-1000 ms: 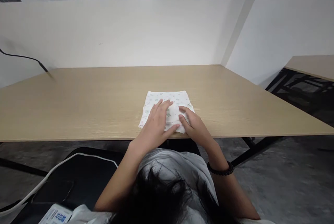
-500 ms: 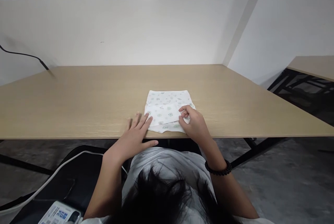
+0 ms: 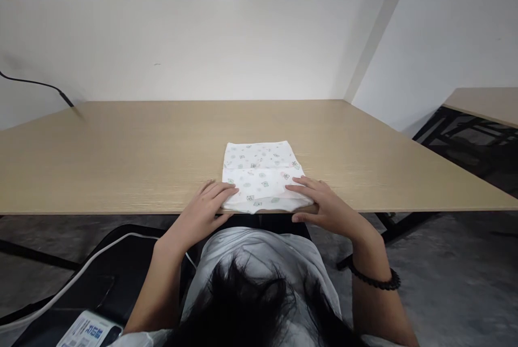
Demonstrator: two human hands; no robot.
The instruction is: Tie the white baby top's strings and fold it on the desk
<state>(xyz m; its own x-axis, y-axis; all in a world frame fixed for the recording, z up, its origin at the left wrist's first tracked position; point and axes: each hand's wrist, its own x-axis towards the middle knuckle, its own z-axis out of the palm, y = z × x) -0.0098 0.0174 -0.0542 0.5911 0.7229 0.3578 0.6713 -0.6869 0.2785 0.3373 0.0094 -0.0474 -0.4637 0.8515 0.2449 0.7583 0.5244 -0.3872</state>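
Observation:
A thin white cloth (image 3: pixel 259 174) with a small green and grey print lies partly folded at the table's front edge. A crease runs across its middle, and the near flap has a wavy lower edge. My left hand (image 3: pixel 206 204) rests at the cloth's left side, its fingertips on the fabric and the thumb apart near the edge. On the right side, my right hand (image 3: pixel 324 204) lays its stretched fingers over the near right corner, thumb apart below. Both hands are open, with nothing gripped.
The wooden table (image 3: pixel 154 147) meets a white partition (image 3: pixel 218 50) at the back. A black cable (image 3: pixel 44 85) hangs at the far left. Beside me on the left, a phone-like object (image 3: pixel 89 331) and a white cord (image 3: pixel 89 266) lie on a black seat. Another table (image 3: pixel 485 101) stands at right.
My right hand has let go of the cloth's flap, moved right and spread flat on the corner. The cloth has shifted slightly nearer, and my left hand has drawn slightly closer to me.

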